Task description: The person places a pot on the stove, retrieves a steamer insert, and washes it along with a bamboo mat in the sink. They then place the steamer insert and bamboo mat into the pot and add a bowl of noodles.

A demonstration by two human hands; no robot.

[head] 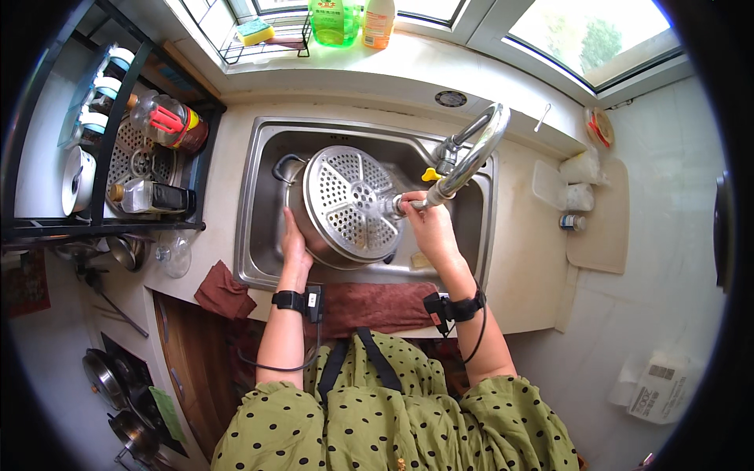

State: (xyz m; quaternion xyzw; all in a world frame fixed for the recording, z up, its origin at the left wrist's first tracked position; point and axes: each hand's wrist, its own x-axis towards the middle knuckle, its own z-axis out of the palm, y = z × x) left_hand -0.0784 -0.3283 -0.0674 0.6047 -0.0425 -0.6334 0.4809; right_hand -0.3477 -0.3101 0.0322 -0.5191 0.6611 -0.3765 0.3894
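Note:
A perforated metal steamer tray (353, 200) sits on top of a steel pot (297, 221), tilted, in the stainless steel sink (244, 218). The palm and fingers of my left hand (294, 244) rest against the pot's lower left side. My right hand (429, 226) grips the nozzle end of the curved metal faucet (498, 135), close to the tray's right edge. Water seems to spread over the tray's right part. A dark loop handle (285, 168) stands out at the pot's upper left.
A black rack (100, 165) with bottles and jars stands left. Green (334, 23) and orange (378, 23) bottles stand on the windowsill. A brown cloth (371, 306) lies along the sink's front edge. A cutting board (607, 224) and small containers are at the right.

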